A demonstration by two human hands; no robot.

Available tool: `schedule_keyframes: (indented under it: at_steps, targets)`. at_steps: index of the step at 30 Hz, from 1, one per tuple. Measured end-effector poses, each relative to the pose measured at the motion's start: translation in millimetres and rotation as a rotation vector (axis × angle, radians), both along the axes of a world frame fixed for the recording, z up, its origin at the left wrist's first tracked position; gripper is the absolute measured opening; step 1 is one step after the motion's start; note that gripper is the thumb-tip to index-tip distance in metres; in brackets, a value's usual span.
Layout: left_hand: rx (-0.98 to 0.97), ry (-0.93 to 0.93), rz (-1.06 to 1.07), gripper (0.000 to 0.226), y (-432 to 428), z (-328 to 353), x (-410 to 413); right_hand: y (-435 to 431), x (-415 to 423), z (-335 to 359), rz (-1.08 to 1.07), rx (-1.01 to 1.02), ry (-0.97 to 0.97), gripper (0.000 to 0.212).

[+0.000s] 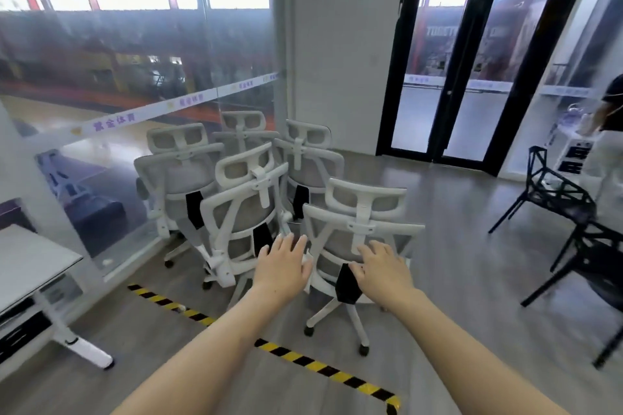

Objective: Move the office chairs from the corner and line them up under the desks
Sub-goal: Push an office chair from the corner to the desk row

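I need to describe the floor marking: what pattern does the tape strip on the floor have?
Diagonal yellow and black stripes, on the floor tape strip; head view shows it best.

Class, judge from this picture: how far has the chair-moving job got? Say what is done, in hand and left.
Done: nothing visible; all five white office chairs still cluster in the corner by the glass wall. In hand: left hand and right hand reach, fingers open, for the nearest chair. Left: moving every chair to desks like the one at left.

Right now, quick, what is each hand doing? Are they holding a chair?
Left hand: open, fingers spread, holding nothing, reaching beside the nearest chair.
Right hand: open, lying on the back of that chair, not gripping it.
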State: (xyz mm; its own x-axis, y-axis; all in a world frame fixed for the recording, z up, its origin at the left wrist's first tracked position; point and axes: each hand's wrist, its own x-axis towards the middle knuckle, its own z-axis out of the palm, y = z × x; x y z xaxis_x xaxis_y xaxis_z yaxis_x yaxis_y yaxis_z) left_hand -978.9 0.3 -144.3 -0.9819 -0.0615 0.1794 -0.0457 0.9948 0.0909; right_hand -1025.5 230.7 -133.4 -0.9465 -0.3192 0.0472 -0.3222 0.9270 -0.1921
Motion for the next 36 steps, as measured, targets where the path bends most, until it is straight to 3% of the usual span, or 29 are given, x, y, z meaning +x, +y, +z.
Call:
schedule_keyframes:
  at_steps: [8,17,23,29,36]
  targets:
    - [-0.01,-0.109,-0.154,0.062,-3,-31,-148,12,-104,-29,-0.177,-0.005,-0.064,0.058]
    - [0.056,-0.275,-0.168,0.066,1,-87,-282,29,-235,-81,-0.226,-0.003,-0.194,0.063]
    - [-0.01,-0.422,-0.148,0.074,8,-126,-368,44,-316,-122,-0.221,0.015,-0.267,0.069]
    - [0.009,-0.499,-0.11,0.078,13,-167,-391,61,-346,-168,-0.201,0.037,-0.317,0.078]
    - [-0.021,-0.509,-0.101,0.076,11,-158,-368,59,-328,-188,-0.209,0.038,-0.292,0.085]
